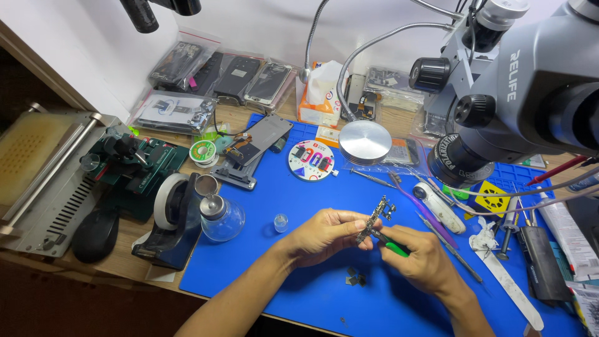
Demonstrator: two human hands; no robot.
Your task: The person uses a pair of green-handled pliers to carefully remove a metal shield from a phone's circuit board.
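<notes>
My left hand (324, 234) pinches a small, narrow circuit board (377, 217) upright above the blue work mat (262, 274). My right hand (421, 256) grips a green-handled tool (394, 248) whose tip meets the lower part of the board. The two hands are close together at the mat's middle. A few small dark metal pieces (355, 279) lie on the mat just below the hands.
A grey microscope (511, 93) overhangs the right side. A tape dispenser (171, 218), glass bottle (221, 218) and small clear cap (281, 222) stand left of the hands. A dismantled phone (253, 150), round disc (312, 160), tweezers and tools (437, 212) lie behind and right.
</notes>
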